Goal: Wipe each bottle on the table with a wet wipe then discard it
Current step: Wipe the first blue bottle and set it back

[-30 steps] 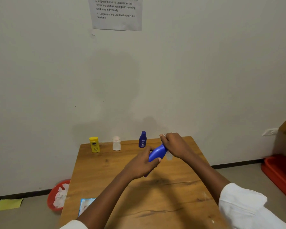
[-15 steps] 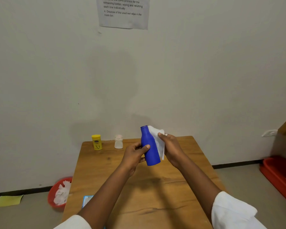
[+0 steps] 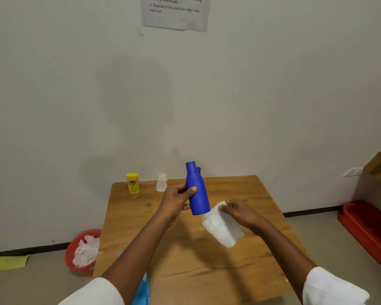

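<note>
My left hand (image 3: 176, 198) grips a large blue bottle (image 3: 196, 190) upright above the wooden table (image 3: 207, 256). Just right of the bottle's base, my right hand (image 3: 240, 211) pinches a white wet wipe (image 3: 223, 227) that hangs down, apart from the bottle. At the table's back edge stand a yellow bottle (image 3: 132, 183) and a small white bottle (image 3: 161, 182). A small dark blue bottle (image 3: 198, 169) peeks out behind the held one, mostly hidden.
A red bin (image 3: 81, 253) with several used wipes sits on the floor left of the table. A blue wipes pack (image 3: 142, 289) lies at the table's near left edge. A red tray (image 3: 367, 232) lies on the floor at right. A wall rises right behind the table.
The bottle went from lying tilted between both hands to upright in my left hand. My right hand drew the wipe off the bottle, down and to the right.
</note>
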A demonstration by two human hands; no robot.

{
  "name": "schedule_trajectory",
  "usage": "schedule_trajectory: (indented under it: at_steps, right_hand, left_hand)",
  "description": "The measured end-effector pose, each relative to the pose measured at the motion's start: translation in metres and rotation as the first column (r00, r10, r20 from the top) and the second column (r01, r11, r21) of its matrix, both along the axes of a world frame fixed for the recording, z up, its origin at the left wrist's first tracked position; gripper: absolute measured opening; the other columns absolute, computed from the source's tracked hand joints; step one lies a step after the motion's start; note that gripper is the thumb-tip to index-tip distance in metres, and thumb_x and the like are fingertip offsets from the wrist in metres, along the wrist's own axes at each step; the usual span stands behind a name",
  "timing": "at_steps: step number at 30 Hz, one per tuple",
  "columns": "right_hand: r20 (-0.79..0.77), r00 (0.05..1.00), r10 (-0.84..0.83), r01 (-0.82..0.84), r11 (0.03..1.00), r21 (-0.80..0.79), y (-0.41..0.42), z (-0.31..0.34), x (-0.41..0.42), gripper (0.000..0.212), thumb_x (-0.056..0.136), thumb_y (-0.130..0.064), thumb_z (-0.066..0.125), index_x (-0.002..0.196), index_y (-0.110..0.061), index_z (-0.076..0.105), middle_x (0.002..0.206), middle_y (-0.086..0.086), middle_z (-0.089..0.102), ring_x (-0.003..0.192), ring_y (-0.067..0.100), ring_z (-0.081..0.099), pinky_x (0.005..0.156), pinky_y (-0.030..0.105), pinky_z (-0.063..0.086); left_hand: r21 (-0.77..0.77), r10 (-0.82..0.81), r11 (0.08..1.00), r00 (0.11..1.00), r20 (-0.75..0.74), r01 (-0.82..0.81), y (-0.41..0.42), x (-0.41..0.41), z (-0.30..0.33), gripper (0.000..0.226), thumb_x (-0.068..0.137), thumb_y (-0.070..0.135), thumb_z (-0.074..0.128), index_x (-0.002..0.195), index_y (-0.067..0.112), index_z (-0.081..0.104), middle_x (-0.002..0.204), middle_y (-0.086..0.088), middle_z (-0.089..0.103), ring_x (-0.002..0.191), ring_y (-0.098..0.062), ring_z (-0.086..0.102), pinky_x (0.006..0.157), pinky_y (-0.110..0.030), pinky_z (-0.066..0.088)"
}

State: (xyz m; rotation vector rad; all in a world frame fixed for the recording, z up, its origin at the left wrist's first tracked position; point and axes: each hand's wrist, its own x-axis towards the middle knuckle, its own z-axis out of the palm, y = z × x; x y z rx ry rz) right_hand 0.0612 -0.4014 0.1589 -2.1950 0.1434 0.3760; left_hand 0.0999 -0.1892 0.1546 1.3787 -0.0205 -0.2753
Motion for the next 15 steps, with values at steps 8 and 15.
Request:
schedule_trajectory:
  at_steps: [8, 15]
  right_hand:
    - [0.274, 0.943, -0.189, 0.145, 0.975, 0.171, 0.022, 0.006, 0.017, 0.030, 0.090, -0.031, 0.064, 0.079, -0.004, 0.061, 0.069, 0.002, 0.062, 0.059, 0.010, 0.055, 0.054, 0.021, 0.043]
    - [0.147, 0.971, -0.190, 0.174, 0.978, 0.115, -0.030, -0.046, 0.046, 0.032, 0.081, -0.032, 0.075, 0.075, -0.006, 0.056, 0.072, 0.013, 0.062, 0.064, 0.017, 0.056, 0.055, 0.029, 0.043]
  left_hand:
    - [0.095, -0.179, 0.980, 0.982, 0.056, 0.173, -0.017, 0.004, -0.009, 0.027, 0.095, 0.016, 0.060, 0.121, 0.014, 0.062, 0.115, -0.003, 0.069, 0.103, -0.015, 0.069, 0.076, -0.027, 0.060]
    - [0.274, -0.226, 0.939, 0.973, 0.043, 0.206, -0.061, 0.033, -0.058, 0.026, 0.091, 0.016, 0.064, 0.117, 0.019, 0.064, 0.116, -0.002, 0.070, 0.106, -0.013, 0.067, 0.092, -0.032, 0.055]
